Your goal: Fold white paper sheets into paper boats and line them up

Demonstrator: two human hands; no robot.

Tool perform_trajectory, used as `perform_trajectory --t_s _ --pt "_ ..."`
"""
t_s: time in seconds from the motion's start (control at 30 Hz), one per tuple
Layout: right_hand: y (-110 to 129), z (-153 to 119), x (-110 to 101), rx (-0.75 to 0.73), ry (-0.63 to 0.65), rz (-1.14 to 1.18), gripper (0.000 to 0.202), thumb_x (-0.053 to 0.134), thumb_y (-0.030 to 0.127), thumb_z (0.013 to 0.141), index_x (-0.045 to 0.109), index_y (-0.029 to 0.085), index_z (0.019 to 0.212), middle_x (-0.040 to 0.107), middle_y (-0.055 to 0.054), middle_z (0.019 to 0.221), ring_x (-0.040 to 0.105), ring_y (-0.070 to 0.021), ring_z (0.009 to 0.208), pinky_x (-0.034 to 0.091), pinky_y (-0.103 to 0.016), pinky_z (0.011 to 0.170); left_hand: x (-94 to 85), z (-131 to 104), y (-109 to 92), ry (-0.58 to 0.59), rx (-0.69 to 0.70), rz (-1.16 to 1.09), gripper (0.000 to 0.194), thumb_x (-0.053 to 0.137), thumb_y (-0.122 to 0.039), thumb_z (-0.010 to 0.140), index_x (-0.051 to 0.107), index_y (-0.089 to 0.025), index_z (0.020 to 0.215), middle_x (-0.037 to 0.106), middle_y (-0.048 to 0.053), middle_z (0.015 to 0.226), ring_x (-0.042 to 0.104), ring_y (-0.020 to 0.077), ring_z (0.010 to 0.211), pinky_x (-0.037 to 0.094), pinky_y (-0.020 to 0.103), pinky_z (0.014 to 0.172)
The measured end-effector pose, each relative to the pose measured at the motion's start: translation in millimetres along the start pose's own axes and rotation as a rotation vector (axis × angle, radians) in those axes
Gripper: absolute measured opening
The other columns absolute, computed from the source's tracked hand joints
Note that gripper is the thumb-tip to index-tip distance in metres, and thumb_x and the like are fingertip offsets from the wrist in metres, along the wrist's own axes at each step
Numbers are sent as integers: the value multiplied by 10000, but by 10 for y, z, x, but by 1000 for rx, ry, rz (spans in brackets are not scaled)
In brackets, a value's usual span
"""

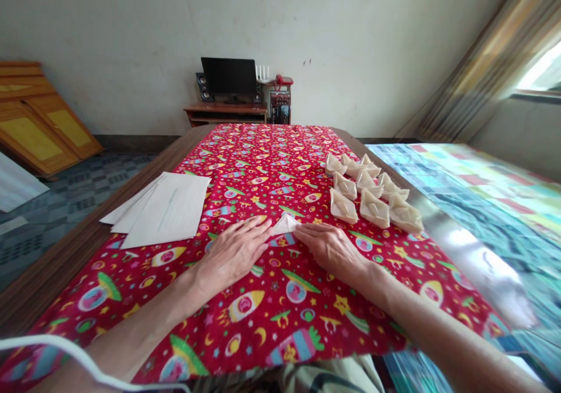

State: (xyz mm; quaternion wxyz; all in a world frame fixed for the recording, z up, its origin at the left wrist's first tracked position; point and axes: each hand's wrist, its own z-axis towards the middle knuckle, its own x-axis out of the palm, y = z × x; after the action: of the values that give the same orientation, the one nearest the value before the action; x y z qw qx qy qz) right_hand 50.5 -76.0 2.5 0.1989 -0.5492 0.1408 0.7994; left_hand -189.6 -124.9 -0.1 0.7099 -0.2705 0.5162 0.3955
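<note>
A small folded piece of white paper (286, 223) lies on the red patterned cloth (280, 294), its peak pointing away from me. My left hand (240, 245) rests flat on its left end, fingers stretched out. Over the right end lies my right hand (329, 245), palm down with its fingers extended. Both hands press the paper from above and partly cover its ends. Several folded paper boats (374, 213) stand in rows at the right of the cloth. On the left, a few loose white sheets (169, 209) overlap one another.
A white cable (74, 352) crosses the lower left corner. The brown table edge (56, 253) shows at left. Beyond the table are a monitor (229, 76) on a small desk and a red telephone (284, 80). A bed with patterned covers (495, 218) stands at right.
</note>
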Motion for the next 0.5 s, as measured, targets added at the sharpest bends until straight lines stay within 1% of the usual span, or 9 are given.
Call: perform_trajectory --t_s 0.07,0.13,0.2,0.3,0.4,0.5 --pt "7 49 11 46 17 -4 232 396 178 952 606 153 1047 677 -87 1047 612 -172 995 467 -249 833 52 29 35 -81 -13 -61 316 410 -233 932 612 -153 1161 603 69 1249 508 189 1209 411 353 1037" --pt "4 119 27 83 36 -35 243 374 221 968 610 168 984 682 -65 941 613 -162 896 451 -243 751 111 80 60 -163 -45 -136 293 423 -218 924 636 -145 1112 647 81 1170 560 183 1133 448 338 1003" --pt "-13 191 49 91 46 -86 245 376 241 970 609 171 942 664 -56 872 587 -156 822 420 -246 689 154 140 64 -197 -81 -196 290 451 -210 909 610 -159 1146 650 81 1129 575 191 1082 477 346 962" --pt "-64 257 82 96 42 -142 214 423 255 956 614 176 900 628 -47 835 536 -147 775 365 -244 637 174 218 34 -164 -117 -225 349 513 -210 869 549 -178 1215 607 82 1090 567 211 1023 496 361 902" --pt "-119 258 99 99 33 -138 201 449 248 946 624 181 876 606 -35 814 507 -137 756 327 -242 618 173 264 -1 -132 -119 -212 330 534 -209 854 562 -177 1181 569 75 1034 549 214 967 490 359 865" --pt "-136 242 90 67 32 -139 174 462 209 937 627 177 890 609 -23 812 494 -134 736 308 -250 616 182 286 -9 -135 -122 -212 279 539 -226 858 583 -176 1129 549 66 1010 530 212 945 478 349 845"
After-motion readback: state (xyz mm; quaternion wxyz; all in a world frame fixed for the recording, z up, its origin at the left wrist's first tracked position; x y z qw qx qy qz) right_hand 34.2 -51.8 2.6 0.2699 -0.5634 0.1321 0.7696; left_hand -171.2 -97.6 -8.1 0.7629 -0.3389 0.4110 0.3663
